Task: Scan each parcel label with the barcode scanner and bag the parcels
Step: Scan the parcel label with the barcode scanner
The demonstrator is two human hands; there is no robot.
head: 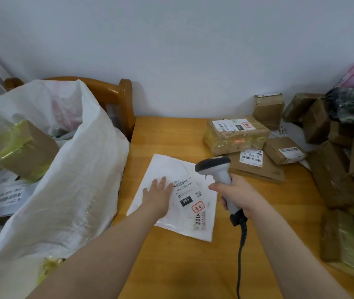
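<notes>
A flat white mailer parcel [167, 169] lies on the wooden table [167, 134], label up; its label [188, 194] shows a barcode and a black "060" patch. My left hand [157, 196] lies flat on the mailer just left of the label, fingers straight. My right hand [238, 194] grips the handle of a grey-and-white barcode scanner [216, 167], whose dark head points left and down over the label's barcode. The scanner's coiled cable [242, 240] hangs toward the table's front edge.
A big white woven sack [78, 186] stands open at the left, holding a taped brown box [26, 151] and a grey mailer [3, 195]. Behind it is a wooden chair [119, 98]. Several cardboard parcels [235, 133] are stacked at the right, more boxes [335, 169] piled along the right edge.
</notes>
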